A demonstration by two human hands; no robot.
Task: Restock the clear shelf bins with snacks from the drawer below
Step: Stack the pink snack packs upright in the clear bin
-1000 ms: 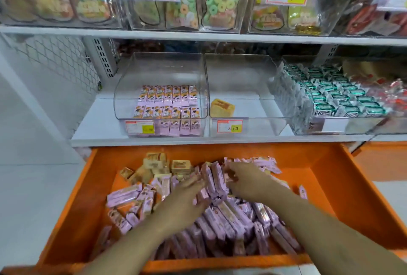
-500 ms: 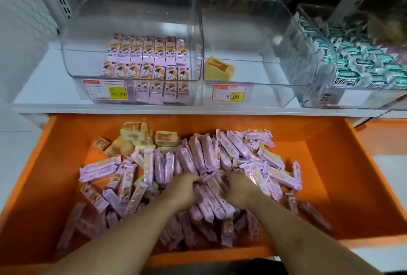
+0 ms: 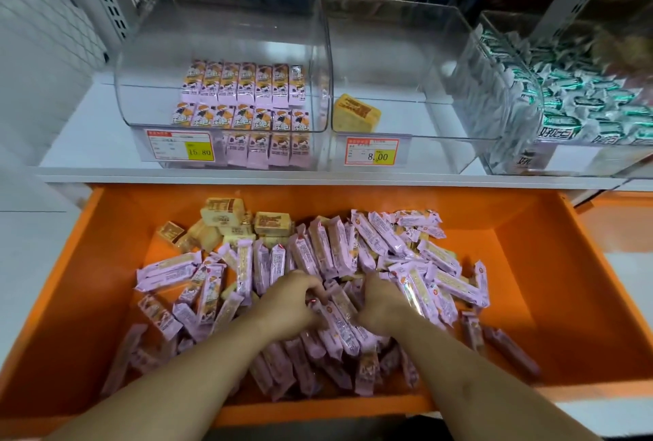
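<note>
I have both hands down in the orange drawer [image 3: 565, 264], buried in the heap of pink wafer bars [image 3: 381, 239]. My left hand [image 3: 286, 303] has its fingers [image 3: 311, 290] curled in around several bars at the middle of the pile, and my right hand [image 3: 383, 303] has its fingers curled the same way into the bars just beside it; the 2 hands sit close together, knuckles facing each other, with a bundle of bars between them. The bars caught between my fingers run with their long axes roughly away from me, tilted a little toward my left. Beyond my fingertips the bars stand nearly side by side, long axes pointing toward the shelf; out past my right hand they fan off at a slant, and to the left of my left hand they lie scattered at all angles. Farther off, beyond my left fingers, sits a clump of yellow cake packs [image 3: 243, 225] at the back of the drawer. Above the drawer, the left clear bin [image 3: 141, 62] holds rows of pink bars, the middle bin [image 3: 441, 62] holds 1 yellow pack [image 3: 357, 113], and the right bin [image 3: 494, 52] holds green-and-white packets.
</note>
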